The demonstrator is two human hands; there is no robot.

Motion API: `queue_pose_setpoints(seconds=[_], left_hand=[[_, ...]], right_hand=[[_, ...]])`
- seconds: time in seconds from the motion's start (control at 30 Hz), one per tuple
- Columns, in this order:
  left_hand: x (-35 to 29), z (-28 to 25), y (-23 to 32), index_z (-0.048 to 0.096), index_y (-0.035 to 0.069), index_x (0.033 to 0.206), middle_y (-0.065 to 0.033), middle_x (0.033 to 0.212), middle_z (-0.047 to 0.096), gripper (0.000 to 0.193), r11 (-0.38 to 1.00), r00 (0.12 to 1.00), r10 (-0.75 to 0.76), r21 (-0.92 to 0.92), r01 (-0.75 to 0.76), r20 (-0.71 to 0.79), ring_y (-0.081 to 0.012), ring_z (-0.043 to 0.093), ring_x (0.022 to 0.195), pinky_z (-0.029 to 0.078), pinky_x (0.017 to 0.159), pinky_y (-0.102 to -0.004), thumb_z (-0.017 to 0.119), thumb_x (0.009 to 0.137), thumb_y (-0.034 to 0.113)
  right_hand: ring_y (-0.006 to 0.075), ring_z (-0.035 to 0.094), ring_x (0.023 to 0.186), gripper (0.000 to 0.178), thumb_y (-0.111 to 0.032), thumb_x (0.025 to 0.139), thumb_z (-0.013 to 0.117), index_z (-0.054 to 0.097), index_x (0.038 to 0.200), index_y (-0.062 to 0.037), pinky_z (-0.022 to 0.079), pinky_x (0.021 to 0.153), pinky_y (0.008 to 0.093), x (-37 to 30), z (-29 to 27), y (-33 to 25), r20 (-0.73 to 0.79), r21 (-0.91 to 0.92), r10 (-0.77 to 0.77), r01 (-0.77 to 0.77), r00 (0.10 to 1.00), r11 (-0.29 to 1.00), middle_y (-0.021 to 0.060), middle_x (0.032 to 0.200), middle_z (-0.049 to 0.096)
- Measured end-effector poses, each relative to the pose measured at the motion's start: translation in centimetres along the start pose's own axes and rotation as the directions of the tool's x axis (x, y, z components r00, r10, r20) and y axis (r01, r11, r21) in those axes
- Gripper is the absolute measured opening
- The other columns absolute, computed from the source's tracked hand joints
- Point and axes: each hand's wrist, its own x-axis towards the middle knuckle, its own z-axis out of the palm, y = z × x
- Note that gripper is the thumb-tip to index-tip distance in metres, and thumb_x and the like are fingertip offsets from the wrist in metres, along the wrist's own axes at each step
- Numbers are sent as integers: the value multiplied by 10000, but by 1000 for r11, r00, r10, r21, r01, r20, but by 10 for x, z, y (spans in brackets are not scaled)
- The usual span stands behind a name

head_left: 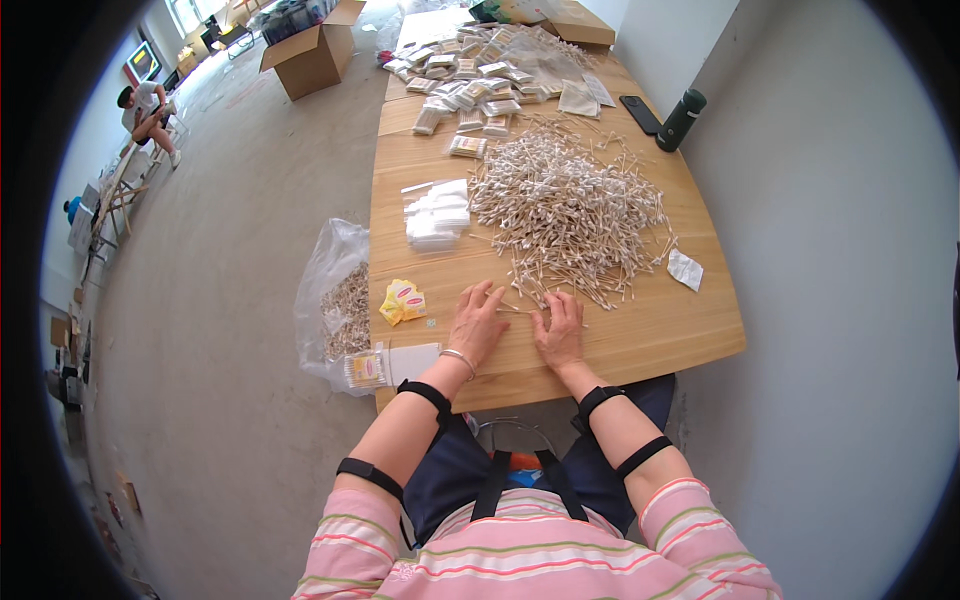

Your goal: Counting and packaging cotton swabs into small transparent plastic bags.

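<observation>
A large heap of cotton swabs (570, 200) with white tips and pale sticks covers the middle of the wooden table (640, 350). At its near edge, my right hand (562, 332) rests with fingertips touching the closest swabs, its thumb apart from the fingers. To the left, my left hand (478, 325) lies low over the tabletop, fingers spread, near a few stray swabs between the two hands. I cannot make out anything held in either one. Small yellow printed cards (402, 302) lie left of my left hand. Beyond them is a stack of clear plastic bags (438, 216).
Filled swab packs (470, 90) pile up at the far end. A packed bag of swabs (366, 370) and a white box (414, 358) sit at the near left corner. A plastic sack (335, 300) hangs beside the table. A phone (640, 114) and dark bottle (682, 120) stand right.
</observation>
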Motion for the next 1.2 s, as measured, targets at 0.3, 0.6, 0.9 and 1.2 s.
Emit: queue_pose_setpoints(seconds=[0.3,0.6,0.9,1.2], left_hand=[[-2,20,-1,708,120,813,-41,904,636,63,994,998,-64,-86,66,29,-236,557,904,397,849,-365,690,755,139],[-24,28,1,673,128,888,-49,885,595,160,971,998,64,-234,-56,28,-244,543,917,381,833,-358,712,732,126],[-21,0,16,518,60,1187,-147,1242,460,642,991,979,-110,54,121,-172,-330,413,1186,367,983,-408,810,636,215],[-24,10,-3,542,49,1171,-137,1240,489,610,999,999,8,-53,-5,44,-332,423,1196,352,1014,-414,795,648,236]], right_hand=[[296,489,1002,276,-176,778,658,608,1032,-82,394,878,407,11,9,1,-50,-12,94,-95,994,995,86,1057,530],[216,510,902,54,-169,753,667,655,802,-151,393,802,370,29,5,7,28,-112,-63,66,998,991,-10,854,579],[211,511,921,106,-172,753,672,691,856,-158,381,796,366,11,-15,2,183,53,-280,275,942,960,-1,912,576],[233,489,961,202,-242,750,690,676,915,-128,377,836,402,35,0,2,129,-85,-35,47,991,995,24,952,562]])
